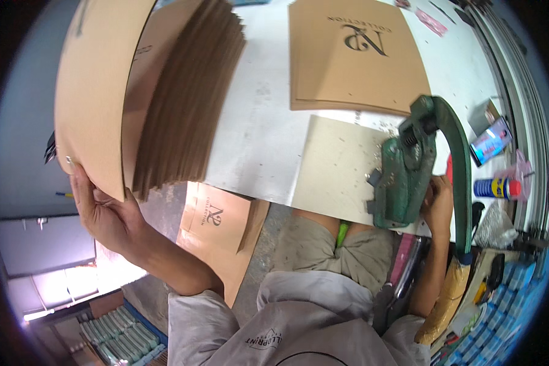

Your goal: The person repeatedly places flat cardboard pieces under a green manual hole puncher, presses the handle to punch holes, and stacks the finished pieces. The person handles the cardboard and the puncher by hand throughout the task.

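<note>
At the left, my left hand pinches the lower corner of a brown cardboard sheet, with the thumb close to a small metal eyelet. This sheet stands on edge against a thick stack of brown cardboard sheets. My right hand is at the right side of a green hand press, its fingers curled and partly hidden by the press. Whatever those fingers hold, if anything, cannot be made out. The press's long curved lever ends in a tan-wrapped handle beside my right forearm. Beneath the press lies a beige board.
A flat pile of printed brown sheets lies on the white table. Along the right edge stand a blue can with a red cap and a blue-white can. Below the table's near edge is more brown cardboard.
</note>
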Available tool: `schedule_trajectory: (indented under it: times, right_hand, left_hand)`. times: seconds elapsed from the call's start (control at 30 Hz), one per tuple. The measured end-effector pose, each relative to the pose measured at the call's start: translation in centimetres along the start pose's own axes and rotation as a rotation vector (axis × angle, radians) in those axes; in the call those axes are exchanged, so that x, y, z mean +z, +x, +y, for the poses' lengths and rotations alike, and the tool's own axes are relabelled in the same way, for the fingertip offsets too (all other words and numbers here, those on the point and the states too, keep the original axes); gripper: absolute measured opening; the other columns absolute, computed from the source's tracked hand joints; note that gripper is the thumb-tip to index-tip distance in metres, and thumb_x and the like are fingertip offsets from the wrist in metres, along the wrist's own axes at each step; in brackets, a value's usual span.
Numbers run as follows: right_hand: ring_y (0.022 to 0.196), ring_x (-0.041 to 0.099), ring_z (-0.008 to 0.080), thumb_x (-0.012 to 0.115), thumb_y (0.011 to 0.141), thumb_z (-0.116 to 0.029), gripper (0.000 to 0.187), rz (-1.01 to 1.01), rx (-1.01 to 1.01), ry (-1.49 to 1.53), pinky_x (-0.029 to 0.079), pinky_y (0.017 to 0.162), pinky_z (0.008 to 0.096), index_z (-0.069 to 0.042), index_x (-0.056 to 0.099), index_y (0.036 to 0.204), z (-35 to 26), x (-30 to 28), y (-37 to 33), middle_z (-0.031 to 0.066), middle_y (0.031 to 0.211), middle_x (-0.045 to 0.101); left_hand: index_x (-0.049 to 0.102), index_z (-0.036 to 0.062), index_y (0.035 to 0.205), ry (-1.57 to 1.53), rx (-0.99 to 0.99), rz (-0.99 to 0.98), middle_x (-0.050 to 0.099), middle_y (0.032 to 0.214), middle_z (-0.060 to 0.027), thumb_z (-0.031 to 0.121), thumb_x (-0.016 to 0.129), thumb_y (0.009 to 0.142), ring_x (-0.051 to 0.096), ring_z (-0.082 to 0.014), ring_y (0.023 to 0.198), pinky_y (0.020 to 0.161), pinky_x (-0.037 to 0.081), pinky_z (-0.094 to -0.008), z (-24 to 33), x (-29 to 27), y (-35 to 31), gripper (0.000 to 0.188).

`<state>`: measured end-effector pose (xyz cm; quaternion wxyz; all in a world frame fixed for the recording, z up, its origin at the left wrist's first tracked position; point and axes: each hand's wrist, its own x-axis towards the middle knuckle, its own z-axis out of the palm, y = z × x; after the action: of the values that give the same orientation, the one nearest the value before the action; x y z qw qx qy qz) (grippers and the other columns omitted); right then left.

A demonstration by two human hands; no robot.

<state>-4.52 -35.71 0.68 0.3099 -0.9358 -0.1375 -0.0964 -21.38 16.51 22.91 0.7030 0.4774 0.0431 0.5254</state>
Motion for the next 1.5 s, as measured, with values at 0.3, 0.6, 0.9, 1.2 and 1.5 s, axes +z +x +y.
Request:
schedule_trajectory:
  times: [0.3, 0.6, 0.9, 1.2, 1.5]
  right_hand:
    - [0.088, 0.061, 0.0284, 0.056, 0.097, 0.002, 0.012, -0.161, 0.170, 0.085, 0.049, 0.082, 0.0386, 0.005, 0.058, 0.108, -0.9, -1.4, 0.8, 0.0173, 0.094, 0.059]
    - [0.115, 0.063, 0.0175, 0.061, 0.097, 0.003, 0.030, -0.118, 0.244, 0.695, 0.047, 0.103, 0.0319, 0.002, 0.061, 0.127, 3.8, 3.0, 3.4, 0.0078, 0.119, 0.067]
    - [0.099, 0.068, 0.0149, 0.066, 0.097, -0.006, 0.035, -0.326, 0.145, 0.648, 0.058, 0.084, 0.0323, 0.003, 0.062, 0.131, -0.7, 2.8, 7.0, 0.0094, 0.119, 0.070]
    - [0.086, 0.070, 0.0147, 0.064, 0.098, -0.009, 0.021, -0.202, 0.173, 0.519, 0.057, 0.074, 0.0284, 0.002, 0.069, 0.116, -3.3, 0.5, 6.4, 0.0076, 0.102, 0.072]
    - [0.077, 0.067, 0.0152, 0.058, 0.103, -0.023, 0.023, 0.009, 0.736, 1.219, 0.057, 0.063, 0.0311, -0.003, 0.067, 0.109, -6.0, 2.3, 8.7, 0.0073, 0.099, 0.070]
  left_hand:
    - [0.061, -0.0065, 0.126, 0.322, -0.126, 0.266, 0.067, 0.122, -0.0151, 0.010, 0.068, 0.100, 0.067, -0.0194, 0.110, 0.091, 0.057, -0.0299, 0.6, -8.9, 0.9, 0.032]
    - [0.051, -0.0039, 0.130, 1.260, 0.690, 0.417, 0.055, 0.114, -0.0127, 0.012, 0.073, 0.095, 0.056, -0.0215, 0.105, 0.082, 0.050, -0.0341, -3.7, -5.2, -6.3, 0.044]
    - [0.067, 0.0016, 0.110, 0.681, 0.402, -0.785, 0.066, 0.106, -0.0153, 0.008, 0.079, 0.083, 0.063, -0.0359, 0.096, 0.085, 0.050, -0.0424, -25.6, 13.8, -13.1, 0.031]
    - [0.063, 0.0097, 0.122, 0.861, 0.044, -1.477, 0.066, 0.129, -0.0162, 0.015, 0.070, 0.093, 0.065, -0.0398, 0.114, 0.093, 0.053, -0.0475, -33.8, 19.8, -9.1, 0.030]
    - [0.070, -0.0021, 0.103, 0.762, 0.434, -1.352, 0.068, 0.117, -0.0153, -0.008, 0.060, 0.078, 0.064, -0.0363, 0.104, 0.093, 0.052, -0.0463, -31.4, 18.1, -13.4, 0.027]
